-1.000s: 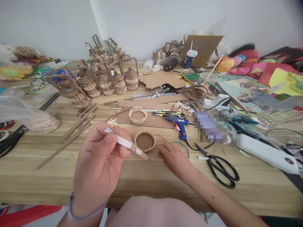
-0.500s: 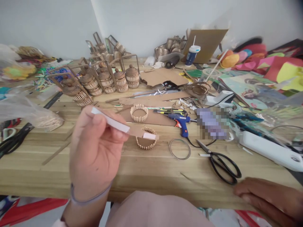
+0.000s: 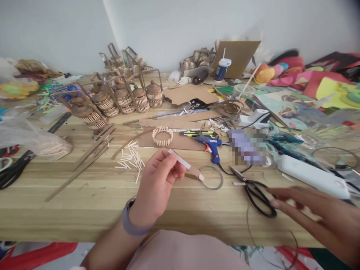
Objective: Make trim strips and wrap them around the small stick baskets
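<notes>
My left hand (image 3: 159,183) is closed in a pinch on a cardboard strip (image 3: 194,173), which has white tape-like pieces on it and points to the right above the table. My right hand (image 3: 317,215) hovers at the right by the black handles of the scissors (image 3: 257,195). Its fingers are stretched out and apart, slightly blurred; whether they touch the handles I cannot tell. A thin brown strip (image 3: 249,228) curves over the table's front edge below it. Behind my left hand stands a ring of small sticks (image 3: 162,136); a round hoop (image 3: 215,183) lies to the right.
A blue glue gun (image 3: 212,146) and yellow-black cutters (image 3: 197,134) lie mid-table. Loose sticks (image 3: 131,157) are scattered left of my left hand. Several lidded baskets with handles (image 3: 122,97) stand behind. A lidded cup (image 3: 223,69) and a white bar-shaped object (image 3: 312,176) are at the right.
My left hand has moved right and away from me with the cardboard strip, uncovering the loose sticks. A second stick ring no longer shows. My right hand has risen toward the scissors.
</notes>
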A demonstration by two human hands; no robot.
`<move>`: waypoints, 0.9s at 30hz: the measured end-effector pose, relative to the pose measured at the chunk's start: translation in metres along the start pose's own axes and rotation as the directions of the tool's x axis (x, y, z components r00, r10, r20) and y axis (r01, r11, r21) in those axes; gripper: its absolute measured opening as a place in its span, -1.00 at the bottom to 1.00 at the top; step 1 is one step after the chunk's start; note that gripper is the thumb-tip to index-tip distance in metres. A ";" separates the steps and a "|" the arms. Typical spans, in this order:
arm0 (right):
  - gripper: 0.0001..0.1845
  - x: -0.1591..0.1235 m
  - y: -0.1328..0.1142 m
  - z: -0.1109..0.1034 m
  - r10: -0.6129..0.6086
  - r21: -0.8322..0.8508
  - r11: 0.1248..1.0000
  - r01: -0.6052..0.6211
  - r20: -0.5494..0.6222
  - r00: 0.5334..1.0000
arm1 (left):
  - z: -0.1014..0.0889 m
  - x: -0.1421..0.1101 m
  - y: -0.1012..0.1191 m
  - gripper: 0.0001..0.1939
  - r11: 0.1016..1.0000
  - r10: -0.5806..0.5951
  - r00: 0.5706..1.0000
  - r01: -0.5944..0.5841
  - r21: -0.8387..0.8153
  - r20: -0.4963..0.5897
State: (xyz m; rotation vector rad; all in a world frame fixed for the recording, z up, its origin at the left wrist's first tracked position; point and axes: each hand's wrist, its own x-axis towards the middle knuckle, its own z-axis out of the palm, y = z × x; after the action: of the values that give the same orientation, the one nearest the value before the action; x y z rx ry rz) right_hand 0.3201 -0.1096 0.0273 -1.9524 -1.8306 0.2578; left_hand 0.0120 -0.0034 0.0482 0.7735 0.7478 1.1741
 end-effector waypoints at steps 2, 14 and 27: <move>-0.73 0.023 -0.052 0.001 -0.087 0.085 0.993 0.083 0.050 0.995 | 0.002 -0.003 -0.003 -0.76 0.999 -0.047 0.998 0.047 -0.013 0.044; -0.75 0.078 -0.147 0.030 -0.293 0.493 0.862 0.116 0.298 0.909 | -0.017 -0.008 -0.001 -0.62 0.994 0.106 0.984 -0.103 -0.033 0.144; -0.77 0.081 -0.159 0.028 -0.298 0.407 0.901 0.153 0.322 0.899 | -0.005 -0.010 -0.013 -0.94 0.983 -0.074 0.994 0.059 0.176 0.083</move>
State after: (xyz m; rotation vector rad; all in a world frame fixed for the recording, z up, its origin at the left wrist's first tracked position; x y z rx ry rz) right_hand 0.1738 -0.0221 0.0856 -1.4782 -2.0412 0.8899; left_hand 0.0121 -0.0147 0.0351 0.9328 0.8028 1.0168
